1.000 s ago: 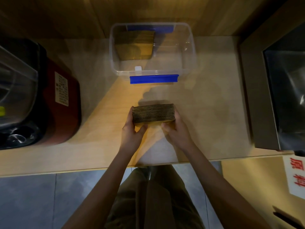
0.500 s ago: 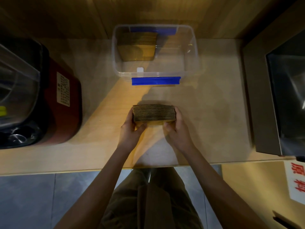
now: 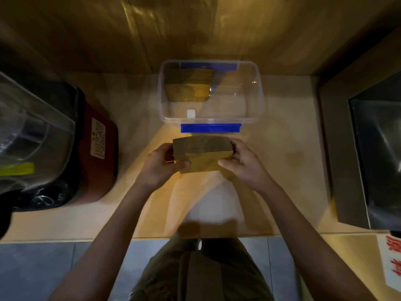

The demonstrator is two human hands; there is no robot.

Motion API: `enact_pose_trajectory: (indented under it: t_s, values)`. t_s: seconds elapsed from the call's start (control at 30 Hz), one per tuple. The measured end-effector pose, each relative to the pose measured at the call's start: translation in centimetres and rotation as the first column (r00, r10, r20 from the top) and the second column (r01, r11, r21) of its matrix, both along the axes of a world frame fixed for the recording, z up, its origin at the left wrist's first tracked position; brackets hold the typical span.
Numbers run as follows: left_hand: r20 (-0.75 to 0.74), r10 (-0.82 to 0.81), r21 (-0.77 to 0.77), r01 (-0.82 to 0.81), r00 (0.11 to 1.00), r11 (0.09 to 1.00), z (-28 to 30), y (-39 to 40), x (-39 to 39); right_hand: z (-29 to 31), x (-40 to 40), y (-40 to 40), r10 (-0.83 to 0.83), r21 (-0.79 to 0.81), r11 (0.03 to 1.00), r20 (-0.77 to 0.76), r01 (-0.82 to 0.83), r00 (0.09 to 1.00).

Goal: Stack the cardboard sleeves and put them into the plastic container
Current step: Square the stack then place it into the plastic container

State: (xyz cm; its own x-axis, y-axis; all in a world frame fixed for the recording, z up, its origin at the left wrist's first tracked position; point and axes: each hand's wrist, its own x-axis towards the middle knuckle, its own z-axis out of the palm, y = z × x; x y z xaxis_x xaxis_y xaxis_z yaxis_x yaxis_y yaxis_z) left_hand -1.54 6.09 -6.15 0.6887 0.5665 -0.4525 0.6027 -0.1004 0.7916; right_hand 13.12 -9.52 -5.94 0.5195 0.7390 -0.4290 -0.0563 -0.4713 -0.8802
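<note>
A red and black machine point(image 3: 95, 153) sits far left on the wooden counter point(image 3: 288, 161). The left hand point(image 3: 160, 164) and right hand point(image 3: 243, 161) squeeze a stack of cardboard sleeves point(image 3: 201, 152) between them, just in front of the clear plastic container point(image 3: 253, 101). More sleeves point(image 3: 188, 85) stand inside the container, at its back left.

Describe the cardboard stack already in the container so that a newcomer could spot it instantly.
Start at the clear plastic container with blue clips at the back of the pale wooden counter. In its far-left corner sits a brown stack of cardboard sleeves. Unlike the similar stack between the hands, nobody touches it.
</note>
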Motion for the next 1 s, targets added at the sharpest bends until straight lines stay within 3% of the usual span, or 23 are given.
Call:
enact_pose_trajectory:
  t_s: [0.13,0.3,0.5,0.67,0.87,1.0]
  values:
    - [0.013,0.031,0.014,-0.031,0.999,0.999,2.1,2.7,1.5,1.7,2.8,2.1,0.055,0.015,0.998,-0.022,-0.054,0.998]
    - [0.02,-0.055,0.008,0.055,0.998,0.998,4.8,6.2,3.3,3.5,5.3,4.9,0.076,0.015,0.997,-0.009,-0.076,0.997]
    - [0.071,-0.034,0.037,0.031,0.997,0.999,5.1,8.8,5.9,4.1,7.1,7.6,0.023,0.115,0.993,-0.025,-0.02,0.999]
    - [0.049,-0.038,0.254,0.024,0.998,0.967,4.2,9.7,8.2,2.2,7.9,9.5,-0.038,0.092,0.995,0.057,0.032,0.998]
    - [-0.141,-0.063,0.525,0.128,0.988,0.841,2.1,10.0,9.6,0.2,8.8,11.0,-0.002,-0.012,1.0,0.106,0.003,0.994]
    - [-0.286,-0.066,0.596,0.231,0.956,0.769,0.8,10.3,9.8,-1.0,9.1,12.3,0.062,-0.131,0.99,0.13,-0.044,0.99]
